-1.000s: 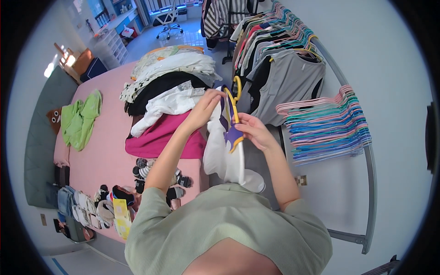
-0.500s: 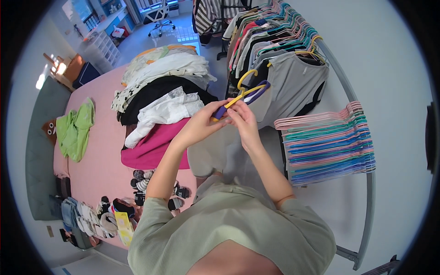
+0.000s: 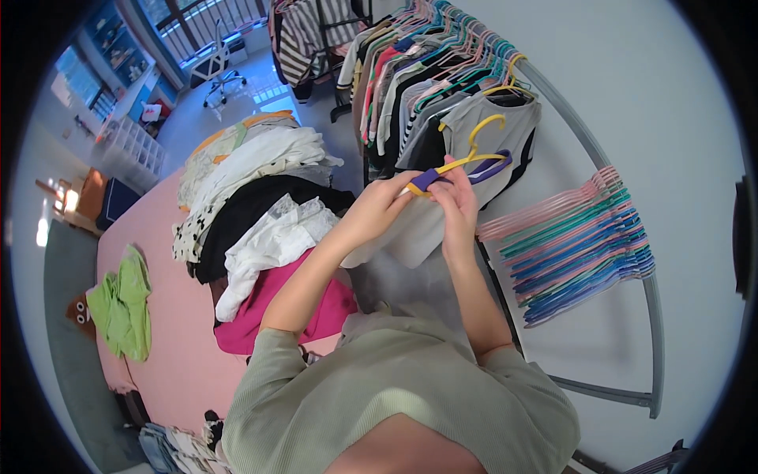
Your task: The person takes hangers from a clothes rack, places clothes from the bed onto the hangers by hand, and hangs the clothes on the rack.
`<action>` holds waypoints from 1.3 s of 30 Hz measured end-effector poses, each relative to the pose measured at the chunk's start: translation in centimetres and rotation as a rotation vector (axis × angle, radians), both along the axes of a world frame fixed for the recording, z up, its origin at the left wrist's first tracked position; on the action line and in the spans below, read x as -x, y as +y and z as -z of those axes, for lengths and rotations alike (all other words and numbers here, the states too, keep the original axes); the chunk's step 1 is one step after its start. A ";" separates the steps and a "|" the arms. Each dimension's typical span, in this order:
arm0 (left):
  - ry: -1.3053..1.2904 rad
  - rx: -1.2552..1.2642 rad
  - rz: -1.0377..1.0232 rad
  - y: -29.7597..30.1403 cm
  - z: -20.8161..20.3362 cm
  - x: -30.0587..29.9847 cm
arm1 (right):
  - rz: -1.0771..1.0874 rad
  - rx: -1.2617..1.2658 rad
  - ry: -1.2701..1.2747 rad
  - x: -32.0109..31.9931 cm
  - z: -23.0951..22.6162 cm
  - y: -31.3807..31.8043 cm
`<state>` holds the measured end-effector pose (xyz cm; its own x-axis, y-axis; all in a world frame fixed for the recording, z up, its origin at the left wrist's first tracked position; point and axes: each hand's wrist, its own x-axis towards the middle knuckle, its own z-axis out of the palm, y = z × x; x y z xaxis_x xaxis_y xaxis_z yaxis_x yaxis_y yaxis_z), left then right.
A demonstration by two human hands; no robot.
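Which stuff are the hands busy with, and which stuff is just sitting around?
In use:
left hand and right hand, both on the yellow and purple hanger
pale garment hanging below the hands

Just lying or hanging about:
pile of clothes on the pink bed
green garment
bunch of empty hangers
full clothes rail

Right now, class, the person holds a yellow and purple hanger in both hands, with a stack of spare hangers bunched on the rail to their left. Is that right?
Not quite. The head view shows the spare hangers bunched on the rail to the person's right, not their left. The rest stands: left hand and right hand both hold the yellow and purple hanger.
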<state>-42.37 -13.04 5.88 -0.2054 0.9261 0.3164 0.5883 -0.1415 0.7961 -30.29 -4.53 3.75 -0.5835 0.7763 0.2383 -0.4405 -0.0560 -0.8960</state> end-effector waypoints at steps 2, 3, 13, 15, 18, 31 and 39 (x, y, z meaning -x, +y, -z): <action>-0.041 -0.031 0.051 1.3 -0.2 0.4 | 0.026 0.002 0.016 0.0 -0.7 1.0; -0.044 -0.030 0.063 1.9 -0.5 0.5 | 0.039 -0.008 0.008 0.1 -1.3 1.4; -0.158 -0.097 0.028 9.3 1.1 0.8 | 0.202 0.007 -0.044 1.6 -3.0 7.3; -0.157 -0.122 0.015 11.5 2.4 0.9 | 0.236 0.012 -0.058 2.3 -2.3 9.4; -0.157 -0.183 0.019 14.8 3.9 0.6 | 0.304 -0.021 -0.017 3.1 -0.1 13.1; 0.192 -0.388 -0.121 26.2 3.8 1.6 | 0.722 -0.155 -0.080 7.6 1.1 25.0; 0.430 -0.449 -0.281 30.4 6.9 2.4 | 0.875 -0.258 -0.276 9.8 3.9 28.7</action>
